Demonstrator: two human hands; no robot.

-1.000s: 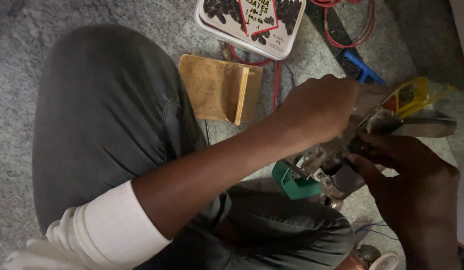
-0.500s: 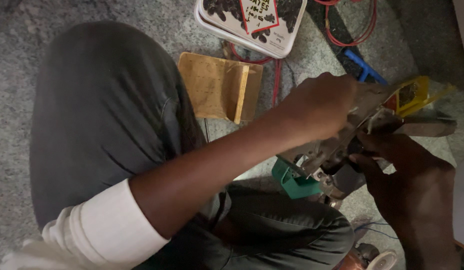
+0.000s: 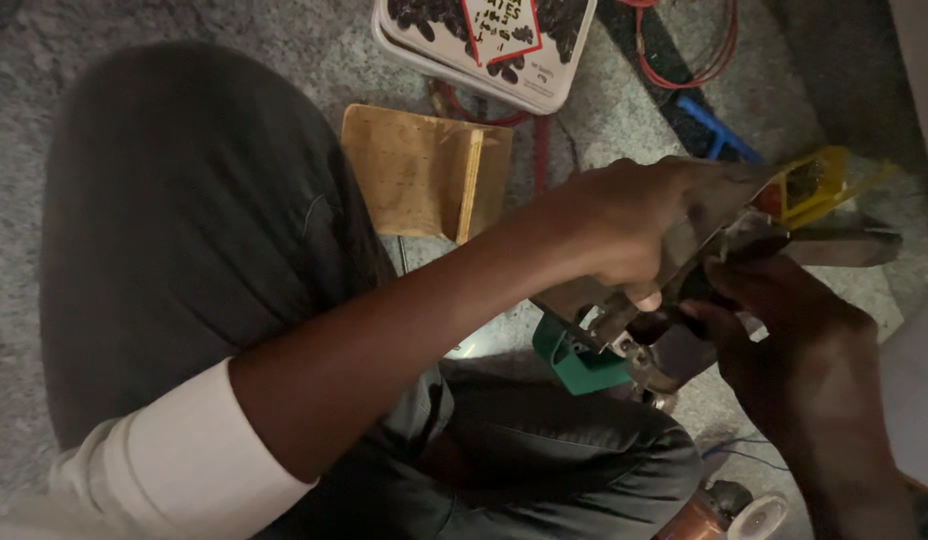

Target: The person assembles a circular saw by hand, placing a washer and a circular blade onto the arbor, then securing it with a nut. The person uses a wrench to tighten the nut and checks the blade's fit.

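A: Since the earlier frame almost nothing moved; my left hand (image 3: 624, 225) stays on the tool (image 3: 684, 270) and only the view came a little closer.

B: How are the hands?

A: Left hand is closed around the metal body of the tool, fingers curled over it. Right hand (image 3: 784, 320) is just under it, fingertips pinching a small dark part at the tool; what part exactly, I cannot tell.

B: Where is the tool?

A: I hold it above my right knee, tilted, the yellow piece (image 3: 814, 185) at its upper end and a green clip (image 3: 574, 360) at the lower end. On the floor behind lie a wood block (image 3: 419, 170), a white box (image 3: 484, 45) and red wire (image 3: 704, 60)
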